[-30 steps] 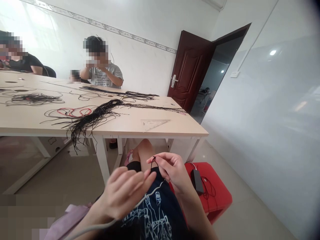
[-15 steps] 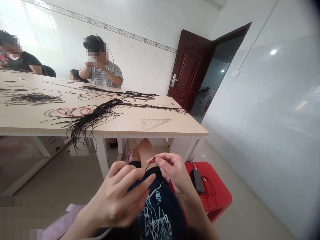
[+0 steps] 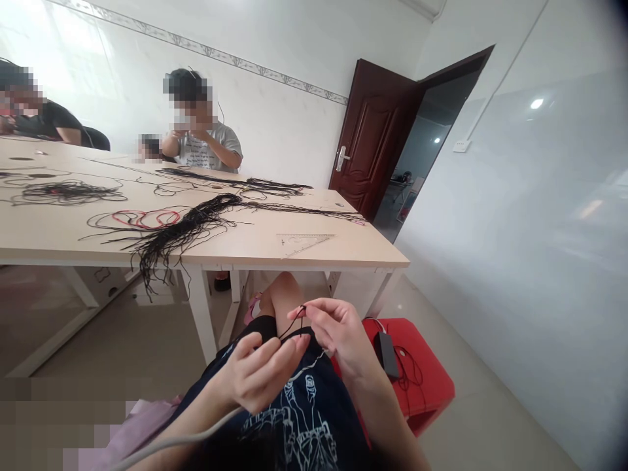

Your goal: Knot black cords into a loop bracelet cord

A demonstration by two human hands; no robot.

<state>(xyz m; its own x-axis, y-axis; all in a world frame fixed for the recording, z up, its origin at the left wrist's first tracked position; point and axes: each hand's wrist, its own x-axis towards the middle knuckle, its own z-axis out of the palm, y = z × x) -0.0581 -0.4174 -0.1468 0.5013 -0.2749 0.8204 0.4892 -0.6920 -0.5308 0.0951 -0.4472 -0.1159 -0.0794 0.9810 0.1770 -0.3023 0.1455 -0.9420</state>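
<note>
Looking down through the head camera, I see my two bare hands held over my lap, below the near edge of the tabletop (image 3: 343, 252). My right hand (image 3: 338, 333) has its thumb and forefinger pressed together in a tight grip on the upper end of a thin black cord (image 3: 293, 323). The cord slopes down and left to my left hand (image 3: 260, 373), whose fingers curl loosely around its lower part; I cannot tell whether that grip is truly closed on it.

The cord hangs in the air above my dark printed shorts (image 3: 304, 412), well apart from the tabletop. I judge the main risk to be the cord slipping out, since it is so thin and held only by fingertips. Against the dark cloth it would be hard to find.

On the tabletop lies a bundle of black cords (image 3: 181, 232) trailing over the edge, with red cords (image 3: 142, 218) to its left and a clear set square (image 3: 301, 242) to its right. A red stool (image 3: 426, 379) to my right carries a black adapter (image 3: 387, 356). Two other people sit at the far side.
</note>
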